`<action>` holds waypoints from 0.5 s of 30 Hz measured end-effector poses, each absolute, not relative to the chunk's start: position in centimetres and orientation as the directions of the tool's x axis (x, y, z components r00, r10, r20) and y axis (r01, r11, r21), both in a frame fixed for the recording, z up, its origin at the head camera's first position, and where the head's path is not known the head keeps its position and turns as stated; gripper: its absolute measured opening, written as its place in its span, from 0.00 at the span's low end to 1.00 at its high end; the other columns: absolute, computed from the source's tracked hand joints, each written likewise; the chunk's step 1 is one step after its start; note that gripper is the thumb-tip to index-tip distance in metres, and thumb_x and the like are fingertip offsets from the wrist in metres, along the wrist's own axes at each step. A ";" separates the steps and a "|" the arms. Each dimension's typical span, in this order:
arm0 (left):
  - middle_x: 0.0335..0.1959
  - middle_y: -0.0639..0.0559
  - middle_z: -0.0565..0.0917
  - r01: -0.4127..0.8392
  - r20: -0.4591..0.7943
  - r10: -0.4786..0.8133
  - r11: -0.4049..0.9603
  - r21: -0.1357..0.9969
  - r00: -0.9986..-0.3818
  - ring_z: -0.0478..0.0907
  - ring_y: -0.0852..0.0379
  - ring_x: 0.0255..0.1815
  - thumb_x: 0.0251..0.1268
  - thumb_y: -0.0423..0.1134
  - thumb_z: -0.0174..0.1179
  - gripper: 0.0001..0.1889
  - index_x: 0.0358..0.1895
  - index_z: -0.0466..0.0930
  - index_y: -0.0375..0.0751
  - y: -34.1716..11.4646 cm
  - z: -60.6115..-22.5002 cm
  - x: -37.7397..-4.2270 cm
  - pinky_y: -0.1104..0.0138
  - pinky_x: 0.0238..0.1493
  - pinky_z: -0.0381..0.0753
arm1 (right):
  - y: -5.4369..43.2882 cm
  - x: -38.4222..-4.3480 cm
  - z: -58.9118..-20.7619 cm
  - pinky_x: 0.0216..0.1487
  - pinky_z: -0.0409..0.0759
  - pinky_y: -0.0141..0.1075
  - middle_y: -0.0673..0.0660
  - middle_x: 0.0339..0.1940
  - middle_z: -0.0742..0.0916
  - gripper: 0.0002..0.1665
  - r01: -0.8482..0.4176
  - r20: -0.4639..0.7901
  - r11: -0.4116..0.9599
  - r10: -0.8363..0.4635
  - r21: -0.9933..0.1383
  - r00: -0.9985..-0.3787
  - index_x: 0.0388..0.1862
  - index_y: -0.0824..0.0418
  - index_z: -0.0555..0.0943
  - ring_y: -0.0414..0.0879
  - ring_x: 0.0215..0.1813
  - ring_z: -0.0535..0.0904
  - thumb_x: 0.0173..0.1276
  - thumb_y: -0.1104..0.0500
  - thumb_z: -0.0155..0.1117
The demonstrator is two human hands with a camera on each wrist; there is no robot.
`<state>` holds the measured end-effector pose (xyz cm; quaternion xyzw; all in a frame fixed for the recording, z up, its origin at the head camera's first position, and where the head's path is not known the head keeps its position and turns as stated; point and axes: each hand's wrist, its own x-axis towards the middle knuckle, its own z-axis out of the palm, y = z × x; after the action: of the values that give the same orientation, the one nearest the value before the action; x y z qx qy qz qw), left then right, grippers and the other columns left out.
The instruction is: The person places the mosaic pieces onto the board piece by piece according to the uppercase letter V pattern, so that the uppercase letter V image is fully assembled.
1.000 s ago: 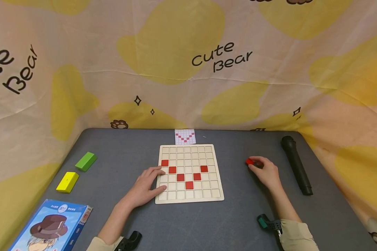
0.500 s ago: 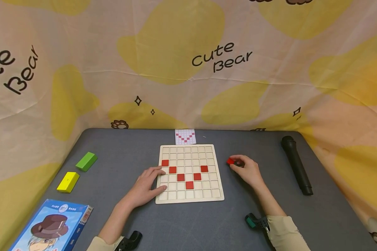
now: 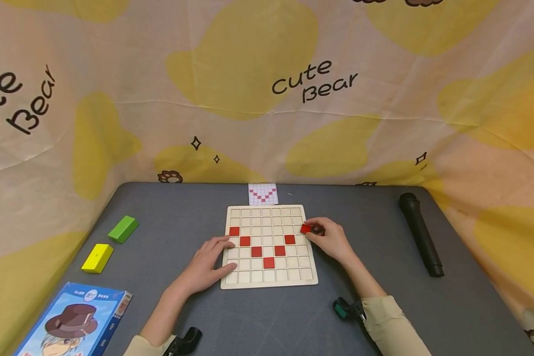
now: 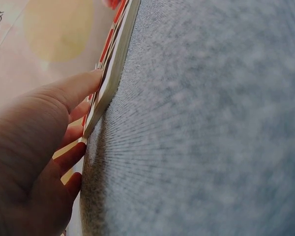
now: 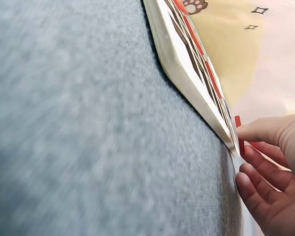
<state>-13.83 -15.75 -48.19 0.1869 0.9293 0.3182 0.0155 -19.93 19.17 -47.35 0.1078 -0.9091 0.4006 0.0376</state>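
Observation:
A cream grid board (image 3: 244, 278) lies on the table, with several red square tiles (image 3: 269, 262) set in its cells in a V-like pattern. My left hand (image 3: 206, 264) rests on the board's left edge, thumb and fingers spread over the rim; the left wrist view shows the thumb on the board's border. Between thumb and fingertips, my right hand (image 3: 331, 241) pinches another red square tile (image 3: 305, 228) over the board's right edge, near the upper right cells. In the right wrist view that tile stands tilted, partly covered by the fingers.
Behind the board lies a small pattern card (image 3: 263, 194) printed with a red V. At the left are a green block (image 3: 123, 229), a yellow block (image 3: 97, 258) and a blue box (image 3: 73, 316). A black microphone (image 3: 421, 235) lies at the right.
My right hand has moved left across the table with the red tile, from open tabletop to the board's right edge. The left hand has stayed on the board.

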 end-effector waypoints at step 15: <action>0.68 0.45 0.69 0.327 0.083 0.350 0.731 0.599 -0.933 0.63 0.43 0.69 0.62 0.48 0.67 0.25 0.60 0.75 0.46 -15.6 -48.4 -13.8 0.41 0.64 0.61 | 18.3 -20.6 -47.6 0.45 0.73 0.43 0.55 0.44 0.85 0.16 -0.323 0.195 0.650 -0.263 -0.688 -0.945 0.47 0.57 0.86 0.49 0.41 0.75 0.61 0.67 0.68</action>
<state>-13.79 -15.65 -48.39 0.1820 0.9300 0.3187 0.0179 -20.64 18.30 -47.55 0.1616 -0.9074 0.3859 0.0387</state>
